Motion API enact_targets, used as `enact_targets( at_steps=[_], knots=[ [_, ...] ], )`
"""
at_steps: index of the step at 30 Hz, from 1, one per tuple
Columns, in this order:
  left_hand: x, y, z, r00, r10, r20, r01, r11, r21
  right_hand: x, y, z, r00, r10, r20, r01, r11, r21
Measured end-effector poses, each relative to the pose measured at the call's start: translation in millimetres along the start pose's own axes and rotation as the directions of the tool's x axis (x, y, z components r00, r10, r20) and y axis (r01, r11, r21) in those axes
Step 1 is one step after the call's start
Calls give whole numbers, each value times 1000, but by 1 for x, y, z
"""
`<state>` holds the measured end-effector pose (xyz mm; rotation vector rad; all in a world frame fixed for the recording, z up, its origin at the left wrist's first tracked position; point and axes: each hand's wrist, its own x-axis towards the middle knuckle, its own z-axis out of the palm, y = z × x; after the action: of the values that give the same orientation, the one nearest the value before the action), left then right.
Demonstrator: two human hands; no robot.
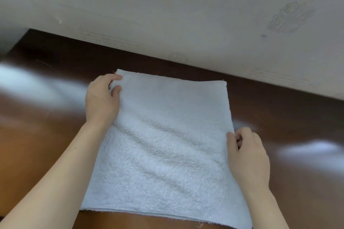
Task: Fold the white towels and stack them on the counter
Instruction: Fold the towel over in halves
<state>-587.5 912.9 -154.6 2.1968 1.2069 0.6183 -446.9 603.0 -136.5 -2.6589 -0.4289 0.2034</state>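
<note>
Left hand (102,100) and right hand (248,156) pinch towel (167,145) edges.

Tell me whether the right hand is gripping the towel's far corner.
No: the right hand grips the towel at the middle of its right edge, while the left hand pinches the far left corner.
</note>
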Motion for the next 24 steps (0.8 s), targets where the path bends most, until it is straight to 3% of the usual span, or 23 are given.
enact_targets(
  at_steps=[6,10,12,14,16,19,24],
  knots=[
    [0,25,16,975,220,-10,-204,919,337,-9,2,-1,1000,-12,-19,14,996,90],
    [-21,100,65,899,410,157,-414,910,-4,-35,17,-15,1000,19,24,-23,975,221],
    [-32,138,90,864,414,287,-372,909,-190,-60,31,-17,999,44,0,-43,967,249],
    [-35,168,113,847,372,379,-294,923,-247,-87,48,-13,996,53,-75,-34,970,239],
    [-34,188,130,830,378,410,-369,924,-104,-110,63,-11,995,10,-96,11,975,221],
    [-33,206,144,829,413,378,-501,848,174,-130,77,-12,995,-89,-43,96,979,182],
    [-22,213,154,868,315,383,-467,777,421,-140,87,-11,988,-154,24,150,979,135]
  ],
)
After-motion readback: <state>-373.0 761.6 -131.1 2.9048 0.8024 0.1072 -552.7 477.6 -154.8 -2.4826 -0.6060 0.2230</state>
